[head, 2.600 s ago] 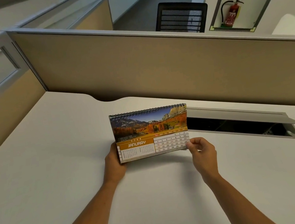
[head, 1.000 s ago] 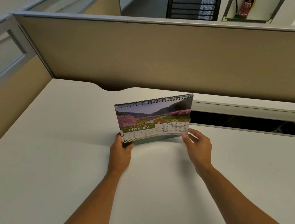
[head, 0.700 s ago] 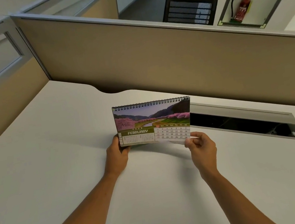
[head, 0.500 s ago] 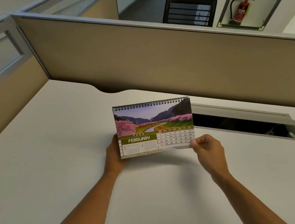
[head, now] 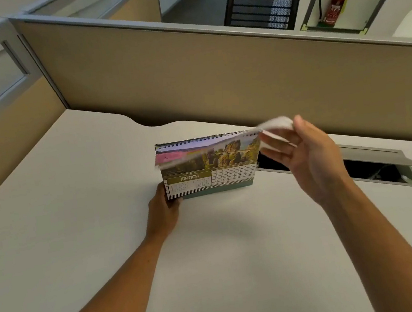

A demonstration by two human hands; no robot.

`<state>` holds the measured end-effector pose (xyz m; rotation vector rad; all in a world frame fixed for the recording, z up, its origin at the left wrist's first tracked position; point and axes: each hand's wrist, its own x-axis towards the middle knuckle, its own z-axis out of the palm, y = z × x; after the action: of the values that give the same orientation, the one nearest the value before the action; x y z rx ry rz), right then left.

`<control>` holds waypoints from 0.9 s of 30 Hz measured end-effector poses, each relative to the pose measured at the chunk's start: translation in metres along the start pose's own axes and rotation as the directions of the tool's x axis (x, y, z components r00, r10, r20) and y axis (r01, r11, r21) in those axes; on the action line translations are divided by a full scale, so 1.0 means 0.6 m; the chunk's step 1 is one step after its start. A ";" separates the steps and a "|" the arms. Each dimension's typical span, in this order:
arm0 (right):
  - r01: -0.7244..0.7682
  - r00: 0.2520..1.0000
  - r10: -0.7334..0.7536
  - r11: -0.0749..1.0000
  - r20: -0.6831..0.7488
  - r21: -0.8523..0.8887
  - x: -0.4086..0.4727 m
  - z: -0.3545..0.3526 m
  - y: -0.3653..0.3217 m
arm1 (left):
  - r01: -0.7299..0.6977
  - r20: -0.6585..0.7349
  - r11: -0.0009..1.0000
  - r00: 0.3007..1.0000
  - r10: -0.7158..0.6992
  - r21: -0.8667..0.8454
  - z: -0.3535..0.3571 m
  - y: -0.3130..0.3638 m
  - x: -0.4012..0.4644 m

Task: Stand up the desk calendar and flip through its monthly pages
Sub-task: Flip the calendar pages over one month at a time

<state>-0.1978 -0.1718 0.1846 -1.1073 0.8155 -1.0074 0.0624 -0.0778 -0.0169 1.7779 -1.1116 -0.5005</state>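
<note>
The spiral-bound desk calendar (head: 209, 171) stands upright on the white desk (head: 81, 252), its front now showing a March page with a rocky landscape photo. My left hand (head: 163, 209) grips its lower left corner. My right hand (head: 303, 158) is raised at the calendar's upper right, fingers spread, with the blurred February page (head: 273, 126) curling over the spiral against my fingertips. A pink strip of that page still shows at the upper left of the calendar.
A cable hatch (head: 375, 166) with its grey lid propped up lies in the desk just right of the calendar. Beige partition walls (head: 215, 80) close off the back and left. Beyond them are a black chair (head: 262, 10) and a red fire extinguisher (head: 334, 5).
My right hand has lifted the February page from the lower right corner up over the spiral. March now shows in front. My left hand has stayed on the lower left corner.
</note>
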 end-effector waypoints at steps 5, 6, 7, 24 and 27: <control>0.118 0.988 -0.076 0.933 0.134 -0.339 0.039 0.041 -0.016 | 0.038 0.021 0.996 0.999 -0.036 -0.080 0.004 -0.007 -0.004; 0.134 0.988 -0.090 0.902 0.126 -0.411 0.046 0.043 -0.009 | 0.034 0.021 0.996 0.999 -0.033 -0.081 0.005 -0.006 -0.003; 0.142 0.989 -0.109 0.875 0.098 -0.463 0.051 0.043 0.003 | 0.033 0.017 0.996 0.999 -0.032 -0.081 0.004 -0.007 -0.002; -0.269 0.906 0.042 0.825 -0.421 -0.497 0.028 -0.004 0.210 | 0.071 0.013 0.995 0.997 -0.070 -0.073 0.009 -0.014 0.000; -0.239 0.905 -0.001 0.826 -0.425 -0.511 0.020 -0.016 0.211 | 0.060 0.014 0.997 0.998 -0.059 -0.042 0.008 -0.015 0.000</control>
<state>-0.1730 -0.1705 0.0592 -1.3250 1.5804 -0.9268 0.0629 -0.0788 -0.0270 1.7775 -1.0521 -0.5679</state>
